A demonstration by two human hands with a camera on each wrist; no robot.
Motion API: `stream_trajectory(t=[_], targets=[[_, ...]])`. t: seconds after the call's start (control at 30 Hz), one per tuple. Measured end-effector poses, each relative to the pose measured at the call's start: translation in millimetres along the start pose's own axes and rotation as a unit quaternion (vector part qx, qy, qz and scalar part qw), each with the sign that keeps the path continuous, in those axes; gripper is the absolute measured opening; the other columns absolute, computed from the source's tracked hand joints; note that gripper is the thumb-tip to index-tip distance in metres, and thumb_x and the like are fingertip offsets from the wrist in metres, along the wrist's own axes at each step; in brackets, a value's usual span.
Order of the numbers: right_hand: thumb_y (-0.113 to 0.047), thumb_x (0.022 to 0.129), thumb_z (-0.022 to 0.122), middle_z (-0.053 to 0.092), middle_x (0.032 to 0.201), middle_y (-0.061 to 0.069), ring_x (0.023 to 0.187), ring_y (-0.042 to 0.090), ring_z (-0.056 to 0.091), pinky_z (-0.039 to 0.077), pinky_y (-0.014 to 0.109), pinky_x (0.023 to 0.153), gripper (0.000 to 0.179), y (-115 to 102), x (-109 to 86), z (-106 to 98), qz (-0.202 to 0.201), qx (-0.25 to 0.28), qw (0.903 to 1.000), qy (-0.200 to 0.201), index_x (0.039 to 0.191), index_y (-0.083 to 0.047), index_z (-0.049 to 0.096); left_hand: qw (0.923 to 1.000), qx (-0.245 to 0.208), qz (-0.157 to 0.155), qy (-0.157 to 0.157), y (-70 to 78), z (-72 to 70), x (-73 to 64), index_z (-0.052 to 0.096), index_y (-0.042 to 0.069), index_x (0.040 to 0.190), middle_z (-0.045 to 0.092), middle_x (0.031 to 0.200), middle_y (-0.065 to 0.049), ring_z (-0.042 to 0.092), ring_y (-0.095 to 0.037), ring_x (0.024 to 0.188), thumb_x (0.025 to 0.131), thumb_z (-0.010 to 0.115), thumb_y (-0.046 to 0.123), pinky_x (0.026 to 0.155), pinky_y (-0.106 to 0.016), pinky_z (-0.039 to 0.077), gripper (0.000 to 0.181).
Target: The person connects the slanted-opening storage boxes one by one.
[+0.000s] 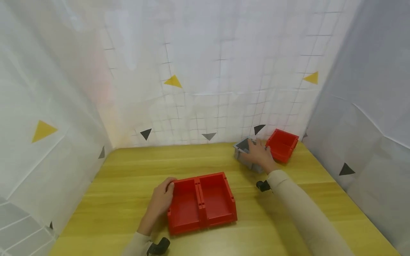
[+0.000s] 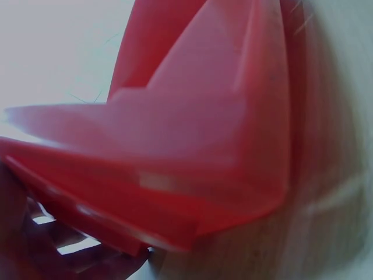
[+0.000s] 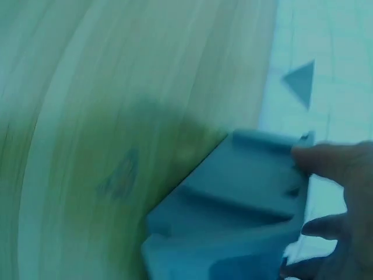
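Two red storage bins [image 1: 201,204] stand side by side in the near middle of the table in the head view. My left hand [image 1: 161,199] grips the left bin by its left wall, near the back corner. The left wrist view shows the red plastic [image 2: 175,128] close up, with fingers [image 2: 87,256] along its edge. Farther back on the right, my right hand [image 1: 258,155] reaches over a grey storage bin [image 1: 242,145] and holds it by its upper edges. In the right wrist view, the thumb lies against the rim of the grey bin [image 3: 233,181].
Another red bin [image 1: 283,144] stands at the back right, just beyond the right hand. The yellow wood-grain table [image 1: 128,170] meets a white sheet wall [image 1: 192,117] at the back. More sheeting hangs along both sides.
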State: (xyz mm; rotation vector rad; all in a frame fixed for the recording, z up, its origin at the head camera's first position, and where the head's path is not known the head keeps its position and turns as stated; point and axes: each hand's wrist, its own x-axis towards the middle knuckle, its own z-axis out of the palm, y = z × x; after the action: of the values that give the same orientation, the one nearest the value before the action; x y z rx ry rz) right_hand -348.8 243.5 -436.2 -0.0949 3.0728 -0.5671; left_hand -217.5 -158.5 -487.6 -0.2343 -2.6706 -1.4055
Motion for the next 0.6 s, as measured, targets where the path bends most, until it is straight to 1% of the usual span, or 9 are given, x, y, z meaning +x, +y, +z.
stream_trajectory(t=[0.07, 0.2, 0.3, 0.43, 0.53, 0.6], targets=[[-0.046, 0.096, 0.064, 0.023, 0.154, 0.041, 0.138, 0.06, 0.022, 0.013, 0.078, 0.109, 0.09, 6.9, 2.5, -2.1, 0.014, -0.003, 0.9999, -0.008, 0.158, 0.007, 0.027, 1.0, 0.002, 0.0, 0.0, -1.3, 0.1, 0.7, 0.067, 0.011, 0.13, 0.07, 0.115, -0.009, 0.061, -0.023, 0.09, 0.112, 0.046, 0.015, 0.078, -0.043, 0.051, 0.027], [-0.05, 0.089, 0.073, 0.035, 0.143, 0.04, 0.13, 0.058, 0.031, 0.022, 0.078, 0.106, 0.098, 9.8, 4.4, -8.7, 0.025, 0.013, 0.9996, -0.004, 0.152, 0.011, 0.03, 0.9999, 0.005, 0.007, 0.008, -0.2, -1.5, 5.4, 0.066, 0.01, 0.131, 0.07, 0.117, -0.01, 0.062, -0.024, 0.092, 0.112, 0.046, 0.015, 0.08, -0.044, 0.052, 0.028], [-0.052, 0.086, 0.076, 0.041, 0.135, 0.035, 0.121, 0.055, 0.04, 0.033, 0.075, 0.1, 0.099, 8.6, 1.6, -12.0, 0.036, 0.031, 0.9988, -0.008, 0.148, 0.011, 0.032, 0.9999, 0.008, 0.007, 0.011, 0.4, -2.0, 7.4, 0.066, 0.009, 0.131, 0.07, 0.117, -0.012, 0.062, -0.025, 0.091, 0.112, 0.046, 0.015, 0.079, -0.045, 0.052, 0.028], [-0.057, 0.085, 0.076, 0.05, 0.124, 0.028, 0.109, 0.047, 0.047, 0.046, 0.063, 0.087, 0.097, 7.3, -8.9, -12.7, 0.063, 0.053, 0.9965, -0.012, 0.143, 0.009, 0.037, 1.0, 0.008, -0.001, 0.001, -1.5, 0.1, 6.0, 0.065, 0.008, 0.134, 0.07, 0.118, -0.012, 0.062, -0.025, 0.091, 0.112, 0.046, 0.016, 0.079, -0.044, 0.052, 0.03], [-0.061, 0.085, 0.073, 0.054, 0.117, 0.025, 0.102, 0.042, 0.051, 0.051, 0.053, 0.079, 0.094, 3.5, -18.0, -14.5, 0.069, 0.067, 0.9953, -0.007, 0.137, 0.009, 0.041, 1.0, 0.001, -0.006, 0.001, -3.1, 0.8, 4.3, 0.064, 0.007, 0.135, 0.069, 0.119, -0.012, 0.063, -0.025, 0.092, 0.112, 0.046, 0.016, 0.08, -0.045, 0.053, 0.031], [-0.063, 0.085, 0.071, 0.056, 0.111, 0.024, 0.097, 0.04, 0.055, 0.053, 0.048, 0.075, 0.091, -0.6, -23.1, -16.9, 0.064, 0.07, 0.9955, -0.005, 0.132, 0.01, 0.043, 0.9999, -0.005, -0.01, 0.008, -4.1, 0.3, 4.3, 0.065, 0.008, 0.134, 0.069, 0.119, -0.012, 0.063, -0.026, 0.093, 0.112, 0.046, 0.017, 0.08, -0.045, 0.053, 0.031]])
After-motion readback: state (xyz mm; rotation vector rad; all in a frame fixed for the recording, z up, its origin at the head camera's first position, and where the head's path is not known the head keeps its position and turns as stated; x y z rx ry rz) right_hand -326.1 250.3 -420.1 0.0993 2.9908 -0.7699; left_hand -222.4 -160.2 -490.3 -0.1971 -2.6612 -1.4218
